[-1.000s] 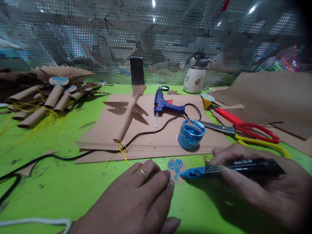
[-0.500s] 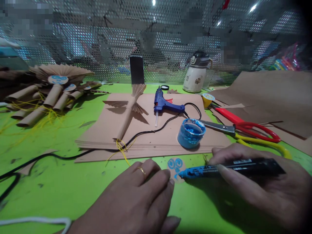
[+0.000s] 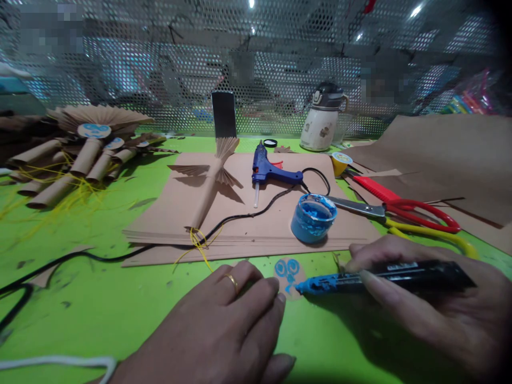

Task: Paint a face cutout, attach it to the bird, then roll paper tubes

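Observation:
A small tan paper disc with blue eyes painted on it lies on the green table near the front edge. My right hand is closed round a black marker with a blue-stained tip, and the tip touches the disc's right side. My left hand, a ring on one finger, lies flat with fingers stretched out, fingertips pressing beside the disc's left edge. An open pot of blue paint stands just behind the disc on a stack of brown paper sheets.
A paper bird and a blue glue gun with a black cord lie on the sheets. Red and yellow scissors lie at right. Finished paper rolls with fans are piled at left. A white bottle stands by the mesh wall.
The marker tip has shifted slightly over the disc's lower right edge. My left hand has stayed where it was.

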`<move>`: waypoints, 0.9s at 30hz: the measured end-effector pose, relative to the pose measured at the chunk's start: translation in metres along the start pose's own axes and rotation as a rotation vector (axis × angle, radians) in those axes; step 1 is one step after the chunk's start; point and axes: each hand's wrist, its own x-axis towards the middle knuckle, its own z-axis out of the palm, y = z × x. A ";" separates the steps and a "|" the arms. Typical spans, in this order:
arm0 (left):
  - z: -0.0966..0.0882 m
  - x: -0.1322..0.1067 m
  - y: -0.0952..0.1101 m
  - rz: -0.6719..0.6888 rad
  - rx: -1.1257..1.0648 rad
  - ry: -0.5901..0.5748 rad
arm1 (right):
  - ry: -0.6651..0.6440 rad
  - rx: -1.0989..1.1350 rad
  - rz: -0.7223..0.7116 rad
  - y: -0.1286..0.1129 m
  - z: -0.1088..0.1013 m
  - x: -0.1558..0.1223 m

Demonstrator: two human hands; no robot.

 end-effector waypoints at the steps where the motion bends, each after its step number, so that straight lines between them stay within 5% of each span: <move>1: 0.000 0.000 0.000 0.000 -0.001 0.000 | -0.002 0.001 0.004 0.000 0.000 0.000; 10: 0.005 0.000 -0.004 0.031 0.000 0.071 | 0.020 0.007 0.033 0.002 0.000 -0.005; 15: 0.002 0.000 -0.003 -0.004 0.018 0.016 | 0.063 0.021 0.039 0.000 0.002 -0.002; 27: 0.003 -0.001 -0.002 0.010 0.004 0.034 | -0.015 0.000 0.051 0.000 -0.002 0.000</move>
